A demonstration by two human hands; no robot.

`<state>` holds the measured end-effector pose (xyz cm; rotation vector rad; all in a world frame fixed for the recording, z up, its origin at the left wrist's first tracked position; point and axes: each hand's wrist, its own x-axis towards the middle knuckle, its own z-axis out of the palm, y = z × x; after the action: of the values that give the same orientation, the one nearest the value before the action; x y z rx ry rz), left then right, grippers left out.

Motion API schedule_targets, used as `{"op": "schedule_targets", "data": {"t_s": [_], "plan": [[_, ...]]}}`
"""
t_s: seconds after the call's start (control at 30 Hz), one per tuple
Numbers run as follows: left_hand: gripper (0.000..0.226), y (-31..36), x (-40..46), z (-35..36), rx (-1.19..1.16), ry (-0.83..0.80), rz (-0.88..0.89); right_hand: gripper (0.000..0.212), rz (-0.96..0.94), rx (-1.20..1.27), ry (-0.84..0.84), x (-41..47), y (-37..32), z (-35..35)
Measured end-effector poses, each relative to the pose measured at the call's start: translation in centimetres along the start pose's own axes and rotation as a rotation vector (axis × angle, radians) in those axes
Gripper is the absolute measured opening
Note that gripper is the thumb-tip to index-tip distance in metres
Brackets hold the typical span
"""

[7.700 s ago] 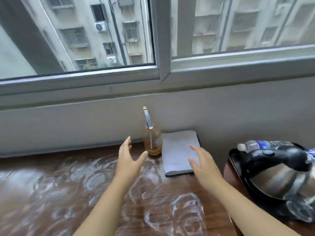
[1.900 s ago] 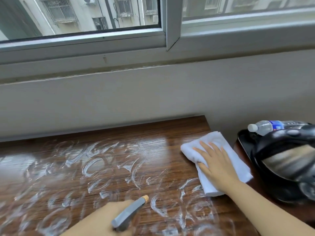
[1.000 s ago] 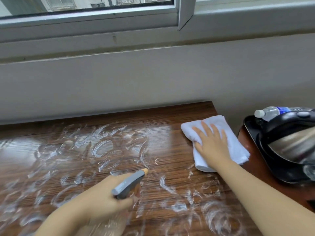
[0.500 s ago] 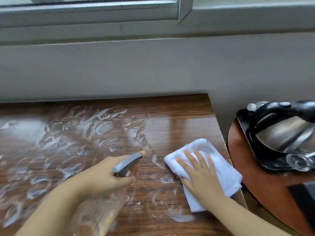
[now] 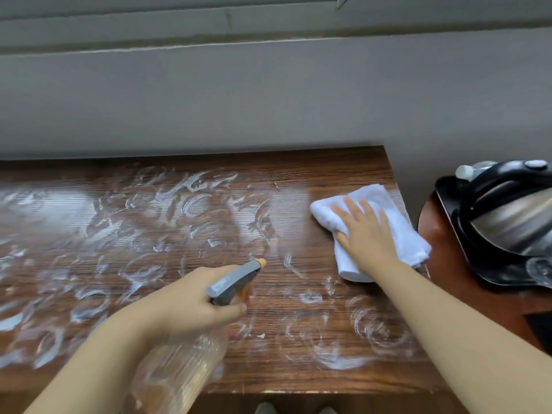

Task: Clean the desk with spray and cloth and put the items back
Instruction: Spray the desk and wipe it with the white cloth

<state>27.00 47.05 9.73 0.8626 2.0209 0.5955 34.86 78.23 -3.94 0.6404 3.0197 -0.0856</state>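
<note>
Over at the far right corner of the wooden worktop, the right hand is lying flat, fingers straight, pressing on a folded white cloth. Nearer and to the left, the left hand is holding a clear spray bottle above the smeared surface, its grip curled round the neck below the grey trigger head. A black and steel kettle is sitting on a round side table just beside the worktop's right edge.
</note>
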Motion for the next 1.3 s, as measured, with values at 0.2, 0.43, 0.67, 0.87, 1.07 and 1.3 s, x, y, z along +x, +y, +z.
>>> {"op": "schedule_targets", "data": {"t_s": [0.2,0.43,0.67,0.87,1.07,1.3], "plan": [[0.016,-0.1,0.0,-0.1,0.018,-0.018,0.034,0.055,0.027,0.009,0.047,-5.4,2.8,0.6],[0.026,0.4,0.0,-0.1,0.038,-0.005,0.057,0.057,-0.220,0.002,0.114,-11.3,-2.5,2.0],[0.021,0.1,-0.7,-0.7,0.038,-0.030,0.041,0.056,-0.185,0.049,0.067,-4.5,-4.6,1.3],[0.013,-0.9,-1.2,-0.6,0.025,-0.032,0.021,0.077,-0.016,0.068,0.018,1.7,-1.2,-0.4],[0.024,-0.4,-0.5,0.3,0.027,-0.046,0.018,0.067,-0.059,0.059,-0.007,-3.6,0.6,0.3],[0.013,0.7,-0.3,-0.1,0.011,-0.019,0.075,0.055,-0.179,0.016,0.094,-14.3,-0.2,1.2]]}}
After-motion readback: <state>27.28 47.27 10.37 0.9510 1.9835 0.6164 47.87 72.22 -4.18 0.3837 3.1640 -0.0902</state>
